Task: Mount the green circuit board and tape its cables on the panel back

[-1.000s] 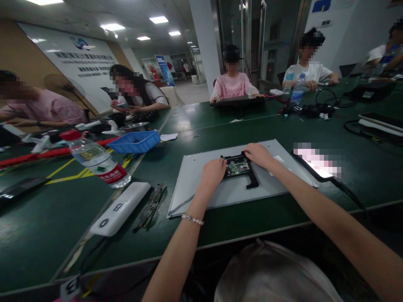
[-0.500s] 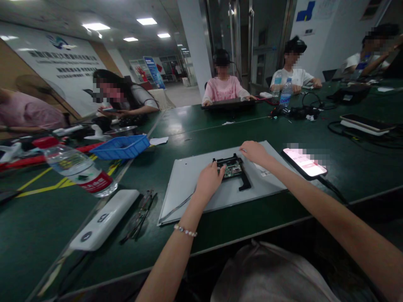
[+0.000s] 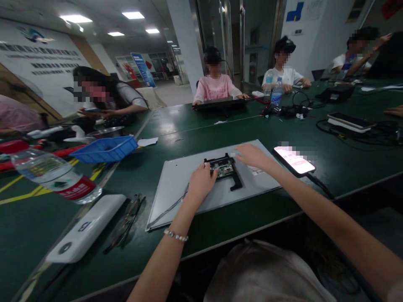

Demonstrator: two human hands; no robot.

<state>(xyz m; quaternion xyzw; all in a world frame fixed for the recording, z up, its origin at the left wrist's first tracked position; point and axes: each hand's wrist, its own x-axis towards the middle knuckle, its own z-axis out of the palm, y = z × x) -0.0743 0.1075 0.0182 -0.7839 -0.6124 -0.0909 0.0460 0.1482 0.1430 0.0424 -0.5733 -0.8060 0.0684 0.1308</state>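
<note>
A flat grey panel (image 3: pixel 176 191) lies on the green table in front of me, a thin cable running over its left part. On the panel sits a black bracket (image 3: pixel 236 179) with a green circuit board (image 3: pixel 225 169) in it. My left hand (image 3: pixel 201 180) grips the left side of the board and bracket between thumb and fingers; its fingertips are partly hidden. Just past the bracket's upper right corner is my right hand (image 3: pixel 252 155), held low over the panel with fingers stretched out and nothing visible in them.
A lit phone (image 3: pixel 294 160) with a cable lies right of the panel. To the left are glasses (image 3: pixel 126 222), a white power bank (image 3: pixel 86 228), a water bottle (image 3: pixel 53 174) and a blue tray (image 3: pixel 103 149). Several people sit around the table.
The view has turned slightly right, so everything sits further left in it. My right hand's fingers have straightened beside the bracket. My left hand stays at the board.
</note>
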